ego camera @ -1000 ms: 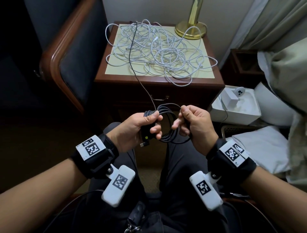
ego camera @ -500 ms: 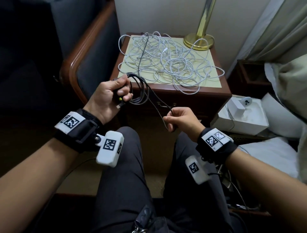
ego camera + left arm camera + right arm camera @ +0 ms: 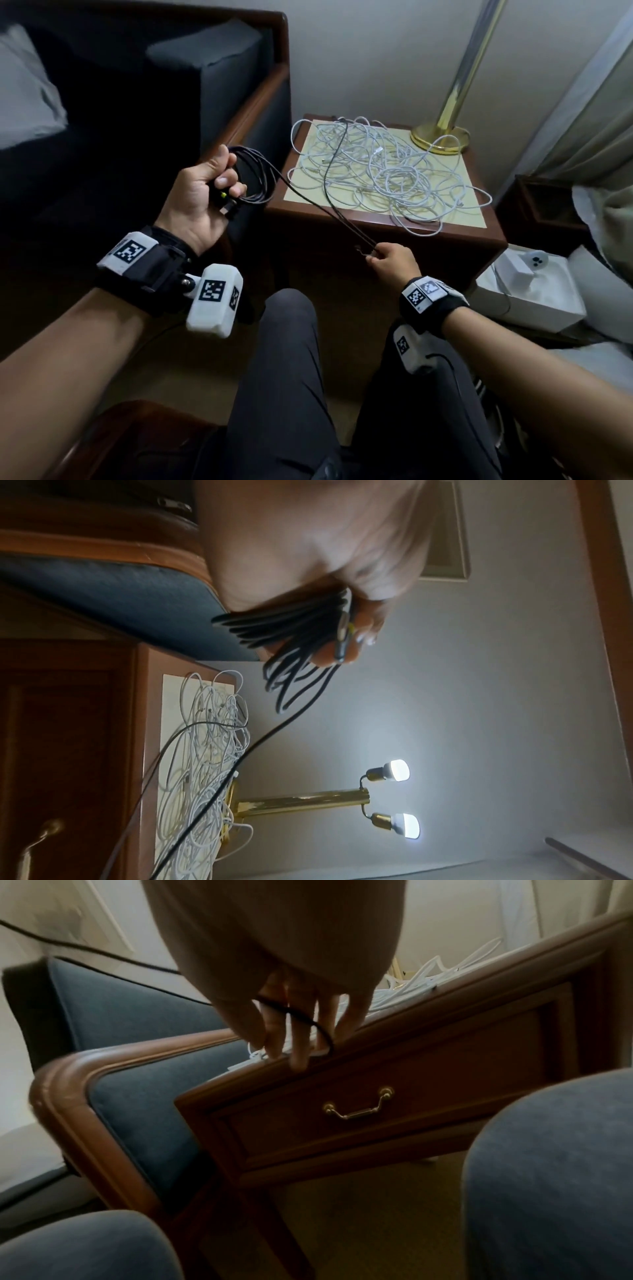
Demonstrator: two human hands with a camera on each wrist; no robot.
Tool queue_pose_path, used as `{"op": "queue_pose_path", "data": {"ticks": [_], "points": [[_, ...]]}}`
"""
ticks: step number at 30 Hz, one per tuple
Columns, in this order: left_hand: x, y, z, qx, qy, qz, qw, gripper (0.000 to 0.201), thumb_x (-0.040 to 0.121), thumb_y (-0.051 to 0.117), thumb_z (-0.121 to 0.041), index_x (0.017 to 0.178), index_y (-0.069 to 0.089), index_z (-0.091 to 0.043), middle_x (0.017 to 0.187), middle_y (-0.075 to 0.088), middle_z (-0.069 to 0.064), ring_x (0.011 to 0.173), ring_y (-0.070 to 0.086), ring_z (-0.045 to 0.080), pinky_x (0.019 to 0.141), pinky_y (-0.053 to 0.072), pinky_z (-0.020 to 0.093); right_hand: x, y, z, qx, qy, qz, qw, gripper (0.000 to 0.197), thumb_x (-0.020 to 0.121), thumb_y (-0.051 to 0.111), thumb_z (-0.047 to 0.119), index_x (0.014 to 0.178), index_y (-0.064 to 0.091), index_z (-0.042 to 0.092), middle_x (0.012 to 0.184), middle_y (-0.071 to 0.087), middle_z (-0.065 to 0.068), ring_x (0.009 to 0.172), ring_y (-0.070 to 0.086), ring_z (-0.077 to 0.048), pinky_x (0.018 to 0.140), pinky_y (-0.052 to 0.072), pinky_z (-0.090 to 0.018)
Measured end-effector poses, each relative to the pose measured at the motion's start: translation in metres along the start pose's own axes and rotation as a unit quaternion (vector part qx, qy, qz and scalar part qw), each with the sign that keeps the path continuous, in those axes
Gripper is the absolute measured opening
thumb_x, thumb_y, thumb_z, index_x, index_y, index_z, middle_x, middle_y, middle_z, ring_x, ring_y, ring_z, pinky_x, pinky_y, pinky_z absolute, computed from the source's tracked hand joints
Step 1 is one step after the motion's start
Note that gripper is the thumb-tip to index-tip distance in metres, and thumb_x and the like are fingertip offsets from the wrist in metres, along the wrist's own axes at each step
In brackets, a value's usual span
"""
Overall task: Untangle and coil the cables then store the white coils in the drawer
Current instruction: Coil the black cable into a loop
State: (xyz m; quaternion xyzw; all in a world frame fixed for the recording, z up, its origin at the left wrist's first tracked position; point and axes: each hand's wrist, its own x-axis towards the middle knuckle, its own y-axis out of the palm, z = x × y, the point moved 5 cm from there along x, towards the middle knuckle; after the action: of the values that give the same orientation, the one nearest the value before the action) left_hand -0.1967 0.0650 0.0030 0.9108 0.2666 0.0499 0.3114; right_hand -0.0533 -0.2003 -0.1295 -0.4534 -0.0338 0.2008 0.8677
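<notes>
My left hand (image 3: 209, 192) (image 3: 318, 599) is raised left of the nightstand and grips a coil of black cable (image 3: 255, 178) (image 3: 291, 647) with its plug end. From the coil the black cable (image 3: 329, 212) runs taut down to my right hand (image 3: 387, 258), which pinches a bend of it in front of the nightstand (image 3: 383, 236). From there it runs back up into the tangle of white cables (image 3: 383, 168) (image 3: 205, 764) on the top. In the right wrist view the fingers (image 3: 274, 1031) hold the black strand above the shut drawer (image 3: 377, 1096).
A brass lamp (image 3: 442, 137) (image 3: 301, 802) stands at the nightstand's back right corner. A dark armchair with a wooden frame (image 3: 253, 99) is on the left. An open white box (image 3: 527, 294) sits on the floor at right, beside bedding. My knees are below the hands.
My left hand has lifted the black coil up and to the left. My right hand has slid along the cable, down and right, and the strand between them is now stretched straight.
</notes>
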Motion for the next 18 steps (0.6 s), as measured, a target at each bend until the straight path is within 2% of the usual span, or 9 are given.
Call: {"op": "queue_pose_path", "data": {"ticks": [2, 4, 6, 7, 9, 13, 16, 18], "points": [[-0.003, -0.007, -0.003, 0.003, 0.001, -0.015, 1.0, 0.024, 0.095, 0.057, -0.027, 0.074, 0.055, -0.015, 0.051, 0.037, -0.008, 0.047, 0.041, 0.007, 0.056, 0.04, 0.017, 0.009, -0.002, 0.005, -0.022, 0.03, -0.032, 0.999, 0.024, 0.093, 0.054, 0.034, 0.079, 0.064, 0.016, 0.104, 0.063, -0.006, 0.103, 0.056, -0.03, 0.086, 0.046, -0.038], [-0.007, -0.011, -0.005, 0.012, 0.009, -0.026, 1.0, 0.024, 0.096, 0.055, -0.027, 0.075, 0.054, -0.015, 0.05, 0.039, -0.008, 0.046, 0.043, 0.007, 0.055, 0.041, 0.017, 0.017, 0.0, 0.014, 0.104, 0.066, -0.015, 0.992, 0.036, 0.095, 0.05, 0.035, 0.067, 0.059, 0.015, 0.093, 0.066, -0.012, 0.09, 0.06, -0.03, 0.081, 0.047, -0.038], [-0.009, -0.012, -0.007, 0.023, 0.018, -0.036, 0.999, 0.023, 0.097, 0.055, -0.025, 0.076, 0.053, -0.016, 0.051, 0.041, -0.009, 0.044, 0.044, 0.004, 0.055, 0.038, 0.016, 0.018, -0.003, 0.034, 0.261, 0.06, 0.004, 0.964, 0.041, 0.098, 0.048, 0.031, 0.062, 0.057, 0.014, 0.076, 0.064, -0.014, 0.074, 0.059, -0.03, 0.068, 0.048, -0.036], [-0.01, -0.011, -0.007, 0.03, 0.022, -0.04, 0.999, 0.022, 0.097, 0.055, -0.024, 0.077, 0.053, -0.016, 0.051, 0.042, -0.01, 0.044, 0.045, 0.003, 0.056, 0.036, 0.016, 0.017, -0.011, 0.049, 0.307, 0.036, 0.001, 0.951, 0.04, 0.099, 0.047, 0.029, 0.063, 0.056, 0.013, 0.072, 0.062, -0.012, 0.073, 0.057, -0.029, 0.066, 0.046, -0.036], [-0.01, -0.009, -0.009, 0.041, 0.025, -0.041, 0.998, 0.02, 0.097, 0.055, -0.024, 0.079, 0.053, -0.016, 0.052, 0.043, -0.01, 0.043, 0.046, 0.002, 0.059, 0.031, 0.018, 0.01, -0.038, 0.085, 0.351, -0.033, -0.018, 0.936, 0.036, 0.1, 0.047, 0.023, 0.067, 0.056, 0.012, 0.072, 0.062, -0.009, 0.076, 0.059, -0.028, 0.069, 0.047, -0.037], [-0.011, -0.001, -0.013, 0.041, 0.027, -0.03, 0.998, 0.02, 0.098, 0.054, -0.024, 0.08, 0.053, -0.017, 0.05, 0.044, -0.01, 0.044, 0.047, 0.003, 0.054, 0.033, 0.016, -0.021, -0.098, 0.158, 0.417, -0.149, -0.046, 0.895, 0.029, 0.099, 0.047, 0.012, 0.073, 0.058, 0.009, 0.074, 0.061, -0.009, 0.074, 0.061, -0.026, 0.067, 0.052, -0.028], [-0.014, 0.005, -0.017, 0.045, 0.023, -0.027, 0.998, 0.02, 0.098, 0.053, -0.025, 0.079, 0.053, -0.018, 0.05, 0.045, -0.01, 0.046, 0.048, 0.005, 0.049, 0.038, 0.013, -0.062, -0.123, 0.194, 0.461, -0.205, -0.028, 0.863, 0.029, 0.099, 0.047, 0.008, 0.072, 0.058, 0.005, 0.077, 0.063, -0.014, 0.074, 0.062, -0.029, 0.068, 0.055, -0.025], [-0.017, 0.007, -0.018, 0.041, 0.022, -0.024, 0.999, 0.02, 0.098, 0.053, -0.025, 0.079, 0.053, -0.017, 0.05, 0.045, -0.009, 0.047, 0.047, 0.006, 0.047, 0.04, 0.014, -0.092, -0.131, 0.21, 0.472, -0.245, -0.003, 0.847, 0.03, 0.099, 0.044, 0.005, 0.071, 0.056, 0.001, 0.085, 0.063, -0.022, 0.078, 0.063, -0.032, 0.071, 0.057, -0.025]]}}
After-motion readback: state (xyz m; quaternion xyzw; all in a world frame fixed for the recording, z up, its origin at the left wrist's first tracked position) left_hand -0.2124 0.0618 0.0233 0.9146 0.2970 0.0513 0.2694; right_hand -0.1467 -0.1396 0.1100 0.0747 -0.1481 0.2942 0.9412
